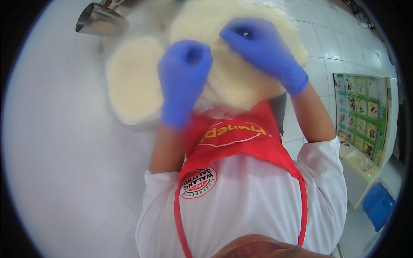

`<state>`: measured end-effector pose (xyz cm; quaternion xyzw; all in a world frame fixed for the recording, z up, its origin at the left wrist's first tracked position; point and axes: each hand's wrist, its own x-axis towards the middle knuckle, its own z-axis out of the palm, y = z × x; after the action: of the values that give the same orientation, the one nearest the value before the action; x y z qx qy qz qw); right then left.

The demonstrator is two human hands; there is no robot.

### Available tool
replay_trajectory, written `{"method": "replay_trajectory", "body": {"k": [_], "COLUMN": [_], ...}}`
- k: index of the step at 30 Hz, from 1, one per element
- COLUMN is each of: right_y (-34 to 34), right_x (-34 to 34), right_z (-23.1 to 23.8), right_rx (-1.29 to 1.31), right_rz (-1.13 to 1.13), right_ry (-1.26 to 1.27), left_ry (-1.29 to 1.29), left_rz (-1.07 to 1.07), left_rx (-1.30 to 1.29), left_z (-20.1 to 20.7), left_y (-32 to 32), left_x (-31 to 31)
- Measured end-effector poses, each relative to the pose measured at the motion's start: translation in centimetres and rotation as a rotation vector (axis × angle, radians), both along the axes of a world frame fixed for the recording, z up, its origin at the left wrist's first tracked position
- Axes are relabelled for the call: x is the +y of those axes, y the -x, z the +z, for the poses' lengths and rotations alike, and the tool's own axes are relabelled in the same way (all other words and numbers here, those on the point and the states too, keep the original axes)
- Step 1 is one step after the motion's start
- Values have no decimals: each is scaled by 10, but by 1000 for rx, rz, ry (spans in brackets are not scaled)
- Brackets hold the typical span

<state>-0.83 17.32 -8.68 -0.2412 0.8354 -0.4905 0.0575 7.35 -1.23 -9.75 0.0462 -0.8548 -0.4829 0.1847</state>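
A large pile of pale, round dough sheets lies in front of me, its edges overlapping and blurred. My left hand, in a blue glove, is closed in a pinch at the pile's left side. Over its far middle, my right hand, also gloved in blue, has thumb and fingers pinched together. Both hands seem to hold a thin sheet of dough, but blur hides the edge in their fingertips. Left of my left hand, a smaller pale oval stack rests on clear plastic, touching neither hand.
On the pale work table, a metal cup lies tipped at the far left. Crumpled clear plastic shows at the pile's near edge. Beyond the table on the right are a tiled floor, a green picture panel and a blue container.
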Motion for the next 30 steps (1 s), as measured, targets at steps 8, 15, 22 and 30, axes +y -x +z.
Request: {"method": "replay_trajectory", "body": {"k": [8,15,22,30], "right_y": [-13,-34,-45,-60], "right_x": [4,21,23,51], "right_z": [20,7,-4,4], "right_rx": [-335,-218,-178,-435], "right_rz": [-42,-44,-85,-236], "right_ry": [79,344,375,504], "left_ry": [181,-294,-251,-33], "left_rz": [-126,-100,-288,-231], "left_rx": [145,-19,-189,-54], "left_z": [12,14,31,16], "left_y": [-5,25,44,57], "left_x": [12,-2,18,-4]}}
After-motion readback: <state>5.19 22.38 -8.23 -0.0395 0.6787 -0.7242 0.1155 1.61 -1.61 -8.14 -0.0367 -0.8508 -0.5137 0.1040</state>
